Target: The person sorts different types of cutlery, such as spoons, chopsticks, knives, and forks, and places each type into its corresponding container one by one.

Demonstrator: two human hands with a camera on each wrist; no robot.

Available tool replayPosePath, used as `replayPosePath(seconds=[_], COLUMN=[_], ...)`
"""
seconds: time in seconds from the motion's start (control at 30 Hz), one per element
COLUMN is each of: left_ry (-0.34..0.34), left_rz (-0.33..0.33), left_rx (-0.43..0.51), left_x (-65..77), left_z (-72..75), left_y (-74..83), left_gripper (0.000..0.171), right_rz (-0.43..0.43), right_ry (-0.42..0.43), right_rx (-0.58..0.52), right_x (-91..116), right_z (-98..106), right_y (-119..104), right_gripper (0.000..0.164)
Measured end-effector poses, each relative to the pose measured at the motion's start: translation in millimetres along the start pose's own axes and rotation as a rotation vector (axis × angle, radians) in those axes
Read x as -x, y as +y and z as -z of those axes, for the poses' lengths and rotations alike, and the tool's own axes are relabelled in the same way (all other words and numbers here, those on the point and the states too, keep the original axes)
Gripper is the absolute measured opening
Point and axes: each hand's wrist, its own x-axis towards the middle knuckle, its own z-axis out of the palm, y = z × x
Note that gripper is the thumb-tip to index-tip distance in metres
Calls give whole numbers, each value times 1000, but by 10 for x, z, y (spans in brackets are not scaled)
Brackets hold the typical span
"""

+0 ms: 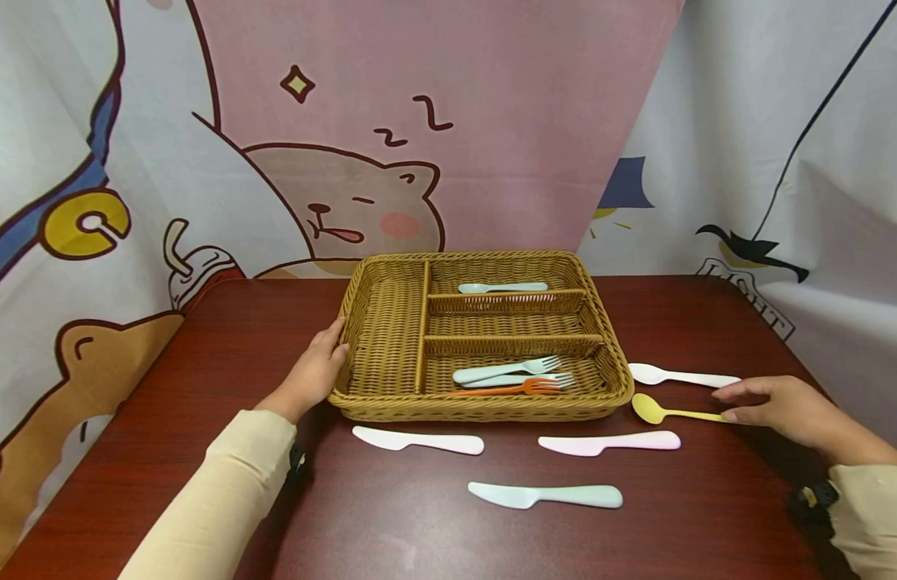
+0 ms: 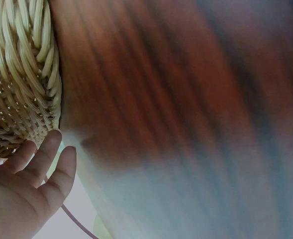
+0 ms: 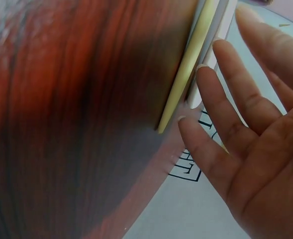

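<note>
1. We find the yellow spoon (image 1: pixel 645 408) at about four o'clock from the middle of the basket (image 1: pixel 477 411), flat on the table, bowl just beside the wicker. The white spoon (image 1: pixel 695 378) lies nearer three o'clock.
2. Our right hand (image 1: pixel 778 407) is by their handle ends, fingers loosely bent and parted, thumb apart, with nothing we can see in its grasp. Whether a fingertip touches either handle, we cannot tell.
3. We judge the step to be picking up one of these spoons. We do best to settle on one handle, pinch it between thumb and forefinger, and lift without nudging its neighbour.
4. Our left hand (image 1: pixel 310 369), at nine o'clock, lays extended fingers against the basket's outer side, gripping nothing; light pressure should steady it.
5. The right wrist view shows our palm, which the head view hides; only the head view shows the mint forks (image 1: pixel 492 372) inside, at five o'clock.
</note>
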Motion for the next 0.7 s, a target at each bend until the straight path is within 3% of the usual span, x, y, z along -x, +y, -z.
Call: replayPosePath(seconds=[0.33,0.7], left_ry=[-10,-9], left_rz=[12,18], left_rx=[1,9], left_x=[5,11], left_z=[6,9], left_y=[2,4], left_gripper=[57,57], right_rz=[-2,41], right_ry=[-41,-42], right_rx=[2,44], right_x=[-4,-31], right_z=[-26,-78], right_y=[-7,-32], right_gripper=[29,14])
